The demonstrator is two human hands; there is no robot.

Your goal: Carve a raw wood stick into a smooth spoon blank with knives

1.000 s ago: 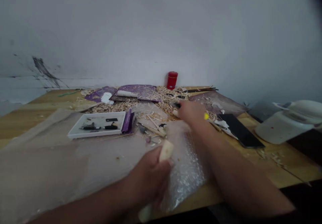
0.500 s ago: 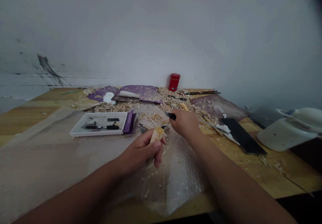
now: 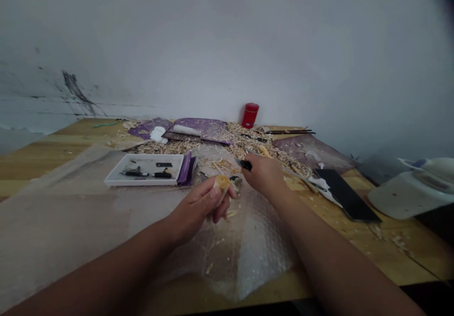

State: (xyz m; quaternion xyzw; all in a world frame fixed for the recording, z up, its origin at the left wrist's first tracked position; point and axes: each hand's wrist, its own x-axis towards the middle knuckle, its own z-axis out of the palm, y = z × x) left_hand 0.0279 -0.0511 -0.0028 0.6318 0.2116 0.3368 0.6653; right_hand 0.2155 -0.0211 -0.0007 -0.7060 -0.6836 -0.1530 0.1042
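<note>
My left hand (image 3: 200, 205) is wrapped round a short pale wooden piece (image 3: 222, 182), whose rounded end sticks up past my fingers. My right hand (image 3: 263, 173) is closed on a black-handled carving knife (image 3: 244, 164), just right of the wood and a little apart from it. Both hands are over a sheet of bubble wrap (image 3: 255, 250) strewn with small wood chips. The knife's blade is hard to make out.
A white tray (image 3: 147, 169) with small black tools lies at the left, a purple case beside it. Wood shavings (image 3: 248, 145) pile behind my hands. A red canister (image 3: 250, 115) stands by the wall. A black phone (image 3: 345, 195) and a white container (image 3: 413, 188) lie right.
My right hand drew back from the shavings toward the wood with the knife. My left hand lifted the wooden piece forward and up.
</note>
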